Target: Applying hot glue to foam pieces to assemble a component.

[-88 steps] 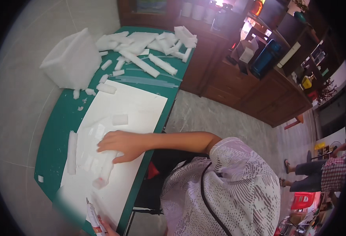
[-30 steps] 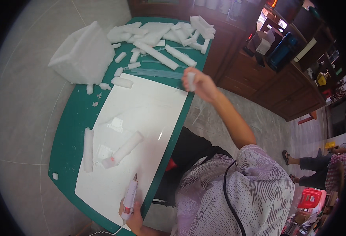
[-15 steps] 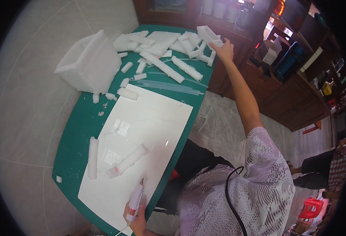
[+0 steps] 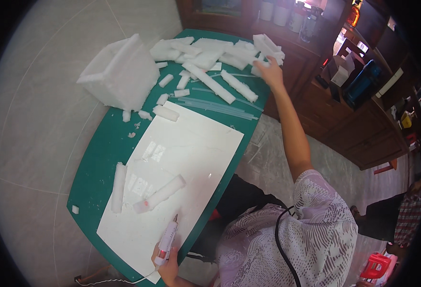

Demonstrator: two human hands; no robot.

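My left hand point(image 4: 168, 265) is wrapped round a white hot glue gun point(image 4: 168, 239), its metal nozzle pointing up over a white board point(image 4: 196, 138). Just beyond the nozzle lies a white foam strip point(image 4: 162, 192) with a small reddish mark, and another foam strip point(image 4: 118, 187) rests to its left. At the far right edge of the table my right hand point(image 4: 271, 75) has its fingers closed on a small white foam piece point(image 4: 256, 71), partly hidden by them. A trough-shaped foam piece point(image 4: 268, 47) sits just beyond that hand.
A large foam box point(image 4: 119, 74) stands at the table's far left. Foam slabs point(image 4: 210, 50) and clear glue sticks point(image 4: 215, 106) lie along the far part of the green table point(image 4: 93, 158). A white cord point(image 4: 119, 281) trails from the glue gun. Wooden cabinets point(image 4: 335, 124) stand at right.
My right hand has come off the trough-shaped foam piece and dropped nearer, onto the smaller foam beside it. The left hand keeps the glue gun. The whole view has shifted slightly.
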